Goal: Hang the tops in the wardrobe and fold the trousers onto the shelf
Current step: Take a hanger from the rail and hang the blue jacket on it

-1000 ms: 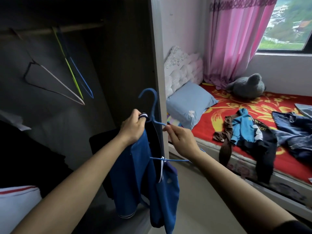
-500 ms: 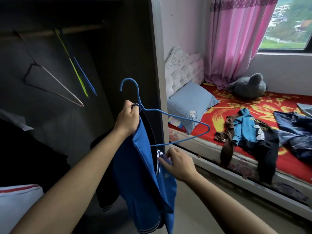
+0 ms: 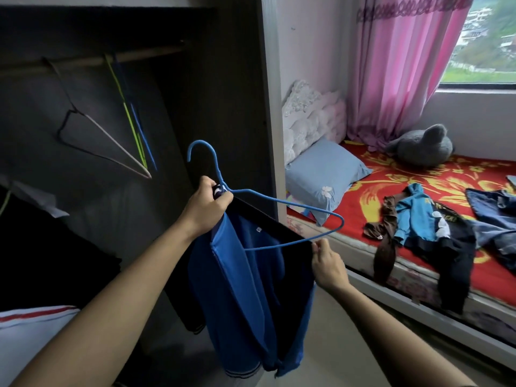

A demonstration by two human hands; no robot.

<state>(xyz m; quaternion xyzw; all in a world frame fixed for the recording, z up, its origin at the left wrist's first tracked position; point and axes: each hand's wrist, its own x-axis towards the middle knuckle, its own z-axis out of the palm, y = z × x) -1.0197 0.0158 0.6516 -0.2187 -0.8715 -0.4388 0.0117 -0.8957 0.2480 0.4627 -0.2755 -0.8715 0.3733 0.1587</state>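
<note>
A blue and black jacket (image 3: 245,277) hangs in front of the open wardrobe (image 3: 212,107). My left hand (image 3: 205,209) grips its collar together with the neck of a blue wire hanger (image 3: 279,199), whose hook points up and left. My right hand (image 3: 326,261) pinches the jacket's black edge near the hanger's lower bar and holds it out to the right. The hanger's right shoulder sticks out beyond the cloth. Up inside the wardrobe runs a wooden rail (image 3: 92,61). On the red bed (image 3: 435,180) lie a light blue top (image 3: 416,216), dark clothes (image 3: 458,247) and denim (image 3: 494,216).
Several empty hangers (image 3: 128,135) dangle from the rail. Dark folded cloth (image 3: 42,247) and a white garment with a red stripe (image 3: 30,328) sit low on the left. A blue pillow (image 3: 324,174), a grey plush toy (image 3: 418,145) and a pink curtain (image 3: 399,68) are by the bed.
My right hand moved from inside the jacket up and right, pulling its black edge out along the hanger. The jacket now spreads wider. My left hand kept its grip.
</note>
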